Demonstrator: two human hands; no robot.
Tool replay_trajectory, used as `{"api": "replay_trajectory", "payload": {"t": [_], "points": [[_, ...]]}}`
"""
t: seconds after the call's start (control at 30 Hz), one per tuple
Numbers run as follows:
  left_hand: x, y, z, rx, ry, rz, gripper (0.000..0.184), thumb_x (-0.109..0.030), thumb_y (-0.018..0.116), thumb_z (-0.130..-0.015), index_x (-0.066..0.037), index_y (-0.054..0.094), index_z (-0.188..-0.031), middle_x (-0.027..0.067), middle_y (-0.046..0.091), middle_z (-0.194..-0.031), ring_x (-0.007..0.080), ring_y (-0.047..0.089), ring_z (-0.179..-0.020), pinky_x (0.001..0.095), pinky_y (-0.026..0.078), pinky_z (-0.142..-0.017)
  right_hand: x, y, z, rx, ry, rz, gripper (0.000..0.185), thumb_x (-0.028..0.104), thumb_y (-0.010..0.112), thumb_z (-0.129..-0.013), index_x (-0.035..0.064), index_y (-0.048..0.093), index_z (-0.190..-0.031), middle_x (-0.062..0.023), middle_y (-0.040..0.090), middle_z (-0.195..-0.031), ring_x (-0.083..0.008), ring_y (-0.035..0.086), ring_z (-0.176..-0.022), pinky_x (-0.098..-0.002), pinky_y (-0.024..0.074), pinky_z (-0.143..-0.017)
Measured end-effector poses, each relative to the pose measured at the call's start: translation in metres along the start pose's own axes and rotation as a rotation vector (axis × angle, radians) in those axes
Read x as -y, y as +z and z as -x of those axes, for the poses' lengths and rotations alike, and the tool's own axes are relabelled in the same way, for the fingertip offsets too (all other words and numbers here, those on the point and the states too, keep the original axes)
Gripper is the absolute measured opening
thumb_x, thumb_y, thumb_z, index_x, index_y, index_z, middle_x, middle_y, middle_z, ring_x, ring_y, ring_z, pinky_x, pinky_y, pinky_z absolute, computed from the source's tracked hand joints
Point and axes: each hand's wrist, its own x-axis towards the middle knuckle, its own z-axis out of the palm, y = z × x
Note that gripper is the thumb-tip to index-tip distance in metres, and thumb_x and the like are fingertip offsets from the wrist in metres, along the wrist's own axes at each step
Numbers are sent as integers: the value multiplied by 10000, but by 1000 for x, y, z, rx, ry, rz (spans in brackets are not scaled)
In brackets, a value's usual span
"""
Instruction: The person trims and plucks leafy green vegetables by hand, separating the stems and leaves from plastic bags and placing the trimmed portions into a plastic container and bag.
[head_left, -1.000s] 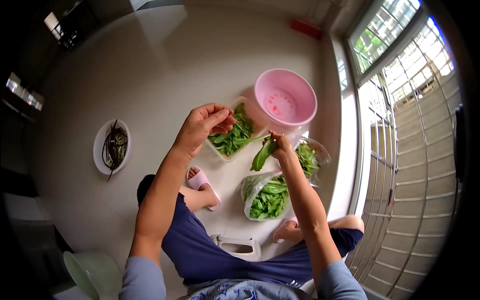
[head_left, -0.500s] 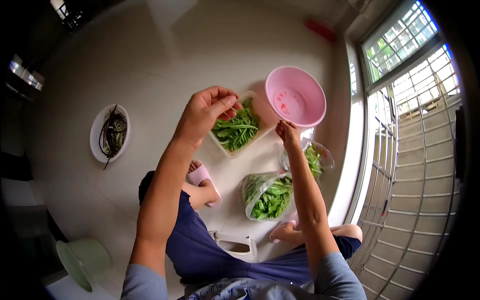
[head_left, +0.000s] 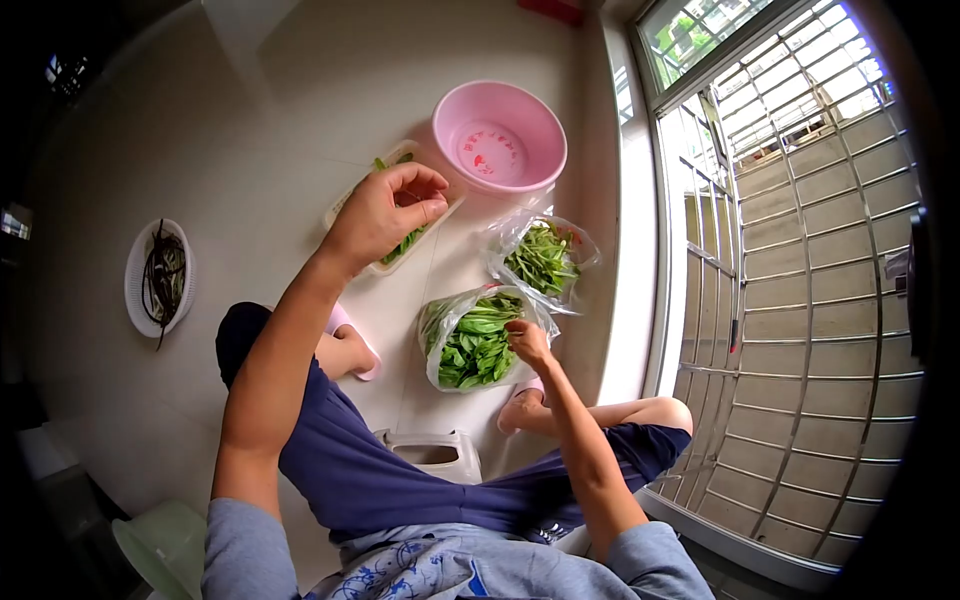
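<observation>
My left hand (head_left: pixel 388 214) hovers over a pale plastic box (head_left: pixel 428 233), its fingers loosely curled and the thumb apart from them. Nothing shows between them. Cut green stems (head_left: pixel 408 243) lie in the box, partly hidden by this hand. Low on the right, my right hand (head_left: pixel 528 342) reaches to the edge of a clear plastic bag (head_left: pixel 434 368). Its fingers are pinched at the leafy greens (head_left: pixel 477 345) filling the bag. Behind it, a second clear bag holds more greens (head_left: pixel 543 258).
A pink basin (head_left: pixel 550 135) stands beyond the bags. White basket (head_left: pixel 188 290) with dark, long stalks sits at left. A green tub (head_left: pixel 165 550) is at lower left, and a grey plastic stool (head_left: pixel 455 462) between my legs. A barred window (head_left: pixel 790 300) runs along the right.
My right hand has moved from beside the basin down to the leafy greens in the nearer bag. My left hand stays raised over the box, its fingers slightly wider. The view has shifted right.
</observation>
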Motion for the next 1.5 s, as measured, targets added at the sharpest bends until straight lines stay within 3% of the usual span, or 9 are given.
{"api": "replay_trajectory", "payload": {"t": [0.1, 0.4, 0.67, 0.93, 1.03, 1.1, 1.13, 1.23, 1.5], "points": [[-5, 3, -1, 54, -60, -53, 171, -69, 545, -737, -5, 526, -894, 31, 554, -810, 87, 516, -767, 211, 413, -721, -6, 20, -9, -66, 6, 235, 299, 52, 445, -643, 44, 567, -916, -186, 547, -897, -327, 520, -852, -339, 400, -780], [0, -6, -12, 86, -128, -194, 207, -75, 541, -740, 8, 510, -927, 32, 555, -811, 75, 507, -731, 206, 412, -689, 7, 45, -33, -203, -124, 327, 293, 27, 402, -696, 53, 506, -969, -139, 494, -1012, -297, 457, -952, -348, 382, -790], [1, -14, -15, 14, -56, -234, 242, -151, 561, -710, 7, 527, -889, 73, 562, -764, 123, 516, -663, 243, 426, -630, 2, 51, -35, -147, -12, 478, 142, 43, 411, -697, 50, 527, -780, -137, 505, -850, -294, 480, -863, -369, 403, -701], [3, -2, -9, 70, -3, -325, 224, -129, 565, -717, 6, 523, -890, 33, 547, -724, 80, 494, -637, 222, 414, -594, 8, 19, 0, -257, -301, 434, 87, 79, 493, -672, 46, 557, -721, -129, 545, -811, -278, 508, -775, -337, 412, -678], [8, 5, -6, 186, 21, -430, 242, -149, 578, -698, 3, 528, -879, 70, 558, -744, 134, 520, -648, 254, 421, -605, 31, -14, 5, -207, -258, 241, 120, 110, 536, -644, 29, 577, -722, -125, 570, -607, -277, 553, -584, -342, 439, -567], [20, 10, -4, 327, 219, -662, 259, -168, 588, -678, -2, 536, -869, 112, 562, -777, 200, 537, -687, 293, 425, -623, 50, -43, 11, -11, -87, -97, 51, 73, 526, -692, 25, 538, -707, -75, 565, -633, -175, 555, -594, -278, 449, -560], [21, 14, -3, 334, 238, -656, 259, -168, 588, -678, -2, 536, -869, 112, 562, -777, 200, 537, -687, 293, 425, -623, 62, -60, 18, 131, 18, -409, 45, 71, 526, -716, 29, 519, -701, -48, 555, -640, -141, 550, -595, -255, 452, -556], [20, 32, 2, 523, 231, -659, 246, -176, 591, -673, 4, 537, -831, 130, 557, -785, 237, 536, -691, 320, 424, -626, 110, -102, 50, 268, 50, -682, 71, 99, 526, -764, 49, 492, -726, -18, 532, -665, -108, 535, -596, -231, 463, -578], [5, 98, 35, 314, 827, -779, 370, -85, 633, -573, -57, 486, -911, 69, 475, -858, 221, 456, -828, 326, 369, -724, 139, -127, 68, 324, -34, -1159, 56, 64, 508, -765, 34, 484, -806, -38, 536, -703, -129, 548, -616, -252, 477, -600]]}}
